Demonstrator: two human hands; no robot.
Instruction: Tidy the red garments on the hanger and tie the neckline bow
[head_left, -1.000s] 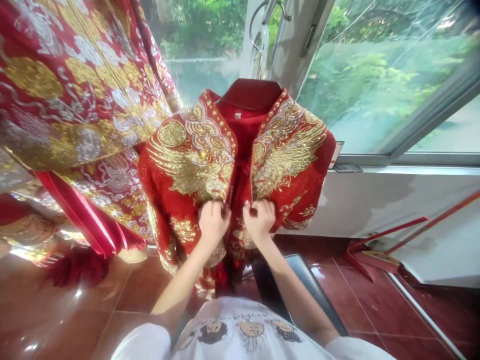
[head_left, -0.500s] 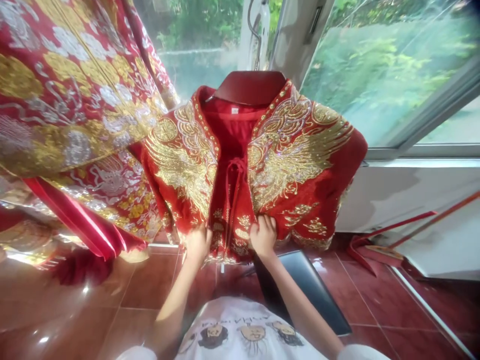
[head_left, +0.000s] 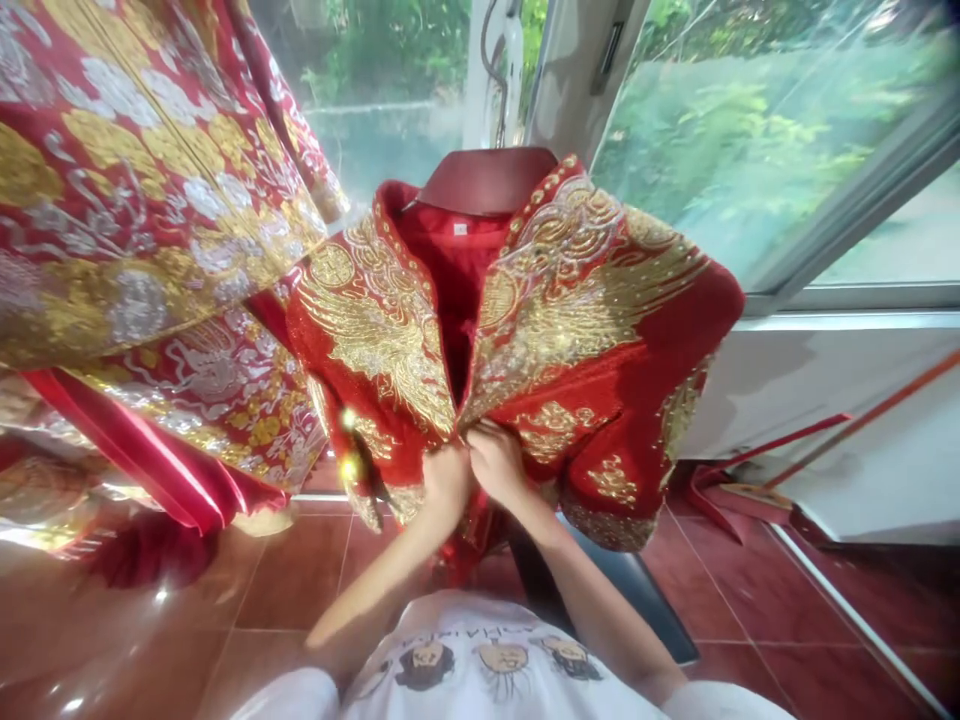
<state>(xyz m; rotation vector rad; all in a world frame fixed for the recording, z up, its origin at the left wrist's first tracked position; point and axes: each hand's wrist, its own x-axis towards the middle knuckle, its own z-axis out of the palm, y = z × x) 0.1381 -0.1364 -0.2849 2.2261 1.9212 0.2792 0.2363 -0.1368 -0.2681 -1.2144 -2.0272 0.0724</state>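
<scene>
A red jacket (head_left: pixel 630 370) with gold and silver embroidery hangs by a dark red hanger (head_left: pixel 487 180) in front of the window. My left hand (head_left: pixel 448 480) is closed on the jacket's left-side front edge as I face it. Close beside it, my right hand (head_left: pixel 495 460) grips the opposite front edge. The two hands nearly touch, and the front edges meet just above them. Above that point the collar stays apart in a V, showing the red lining and a small white label (head_left: pixel 460 229). My fingertips are partly hidden by the hands and cloth.
A larger embroidered red garment (head_left: pixel 150 200) hangs at the left, with a red cloth band (head_left: pixel 142 450) below it. A black flat-topped object (head_left: pixel 637 590) stands beneath the jacket. A red long-handled dustpan (head_left: pixel 720 490) leans near the right wall. The floor (head_left: pixel 285 570) is red tile.
My hands have come together at the middle, drawing the two front edges of the jacket toward each other. The red ties inside are now covered. The view has shifted slightly.
</scene>
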